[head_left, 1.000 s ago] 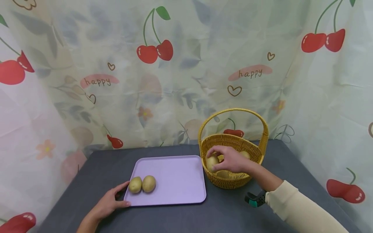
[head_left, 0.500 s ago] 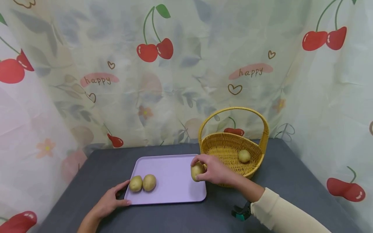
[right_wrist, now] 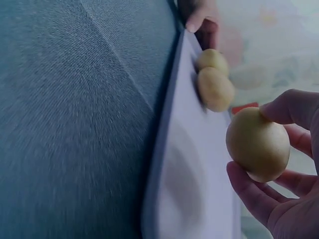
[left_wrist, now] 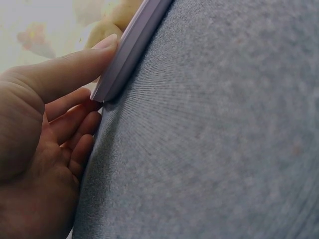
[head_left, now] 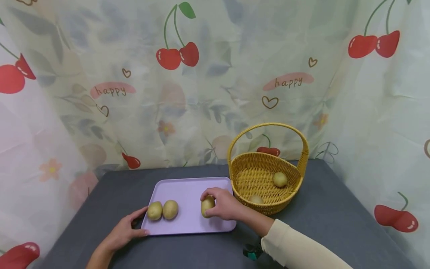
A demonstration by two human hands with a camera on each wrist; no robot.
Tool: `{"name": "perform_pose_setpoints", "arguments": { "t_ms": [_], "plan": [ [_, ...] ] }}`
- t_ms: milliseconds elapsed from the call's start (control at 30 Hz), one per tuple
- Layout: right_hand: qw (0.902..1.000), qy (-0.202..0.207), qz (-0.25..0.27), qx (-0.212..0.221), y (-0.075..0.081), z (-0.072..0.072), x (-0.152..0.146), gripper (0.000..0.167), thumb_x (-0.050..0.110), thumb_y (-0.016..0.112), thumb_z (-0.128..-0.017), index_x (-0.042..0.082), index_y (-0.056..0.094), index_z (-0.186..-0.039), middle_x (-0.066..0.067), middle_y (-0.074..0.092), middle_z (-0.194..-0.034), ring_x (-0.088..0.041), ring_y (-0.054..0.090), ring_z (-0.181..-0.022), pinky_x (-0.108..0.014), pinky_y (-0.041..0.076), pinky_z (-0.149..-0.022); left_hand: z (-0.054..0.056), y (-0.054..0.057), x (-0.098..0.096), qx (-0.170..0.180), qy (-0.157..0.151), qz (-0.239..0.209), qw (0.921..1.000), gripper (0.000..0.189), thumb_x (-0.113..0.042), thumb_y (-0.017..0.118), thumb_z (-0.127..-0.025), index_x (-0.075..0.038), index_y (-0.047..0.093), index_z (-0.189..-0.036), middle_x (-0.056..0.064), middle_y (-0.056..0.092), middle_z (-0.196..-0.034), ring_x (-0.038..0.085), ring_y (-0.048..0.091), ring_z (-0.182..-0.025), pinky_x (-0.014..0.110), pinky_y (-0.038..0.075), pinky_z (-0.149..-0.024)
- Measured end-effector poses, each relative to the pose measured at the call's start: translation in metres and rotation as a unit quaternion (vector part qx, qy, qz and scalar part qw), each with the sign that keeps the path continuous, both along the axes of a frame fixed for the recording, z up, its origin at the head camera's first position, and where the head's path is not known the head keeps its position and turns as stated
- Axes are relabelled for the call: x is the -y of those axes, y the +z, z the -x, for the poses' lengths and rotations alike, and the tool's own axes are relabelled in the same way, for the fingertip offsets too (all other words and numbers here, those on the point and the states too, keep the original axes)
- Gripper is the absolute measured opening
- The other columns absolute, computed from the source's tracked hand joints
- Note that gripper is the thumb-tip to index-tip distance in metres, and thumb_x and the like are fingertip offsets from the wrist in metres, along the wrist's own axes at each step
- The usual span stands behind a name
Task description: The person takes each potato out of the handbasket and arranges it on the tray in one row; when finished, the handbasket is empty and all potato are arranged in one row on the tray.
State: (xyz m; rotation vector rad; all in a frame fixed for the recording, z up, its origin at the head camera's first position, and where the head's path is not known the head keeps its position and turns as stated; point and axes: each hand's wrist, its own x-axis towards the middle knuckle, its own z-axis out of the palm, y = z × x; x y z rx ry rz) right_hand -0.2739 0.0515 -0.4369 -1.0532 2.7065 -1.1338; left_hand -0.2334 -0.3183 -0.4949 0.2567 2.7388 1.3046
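The right hand (head_left: pixel 220 204) holds a potato (head_left: pixel 207 207) over the right half of the lavender tray (head_left: pixel 188 190), thumb and fingertips curled about its sides; the right wrist view shows it raised above the tray surface, with a shadow below. The left hand (head_left: pixel 122 233) grips the tray at its near left corner, thumb on the near rim and fingers around the left edge. The 2 hands are well apart, at opposite ends of the tray.

Inside the tray's left end, 2 more potatoes (head_left: pixel 170 209) lie side by side, close to the left rim. Just beyond the tray's right edge stands a wicker basket (head_left: pixel 253 173) with a tall arched handle (head_left: pixel 268 124); 2 potatoes (head_left: pixel 280 179) rest in it, 1 nearer the tray and partly hidden by the basket's front wall. Under the tray spreads a dark gray tablecloth (head_left: pixel 188 251). Behind the tray hangs a curtain (head_left: pixel 205 123) printed with red cherries and the word "happy".
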Motion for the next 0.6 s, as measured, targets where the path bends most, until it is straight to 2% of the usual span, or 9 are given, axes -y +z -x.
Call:
{"name": "perform_pose_setpoints", "arguments": {
  "t_ms": [200,333,600],
  "plan": [
    [0.9988,-0.028,-0.014,0.037,-0.014,0.006,0.025,0.031,0.012,0.078,-0.072,0.019,0.067,-0.099,0.005,0.060,-0.098,-0.012,0.052,-0.087,-0.026,0.043,-0.075,0.002,0.001,-0.002,-0.001,-0.003,-0.003,1.0000,0.083,-0.023,0.084,-0.074,0.001,0.044,-0.144,0.026,0.044,-0.143,0.043,0.038,-0.130,0.057,0.028,-0.104],
    [0.9982,-0.040,-0.024,0.036,-0.021,0.010,0.040,0.030,0.013,0.078,-0.070,0.019,0.068,-0.098,0.007,0.060,-0.094,-0.011,0.052,-0.087,-0.025,0.042,-0.076,0.002,0.001,-0.002,-0.009,-0.006,0.001,0.9999,0.083,-0.023,0.084,-0.075,0.001,0.044,-0.143,0.026,0.044,-0.143,0.043,0.038,-0.131,0.057,0.028,-0.104],
    [0.9980,-0.043,0.010,0.044,-0.033,0.019,0.061,0.033,0.013,0.079,-0.068,0.018,0.069,-0.099,0.008,0.061,-0.092,-0.010,0.053,-0.084,-0.023,0.043,-0.075,-0.002,-0.001,-0.001,-0.029,0.000,0.019,0.9994,0.083,-0.024,0.085,-0.073,0.002,0.046,-0.142,0.026,0.047,-0.140,0.042,0.041,-0.128,0.053,0.033,-0.102]
  ]
}}
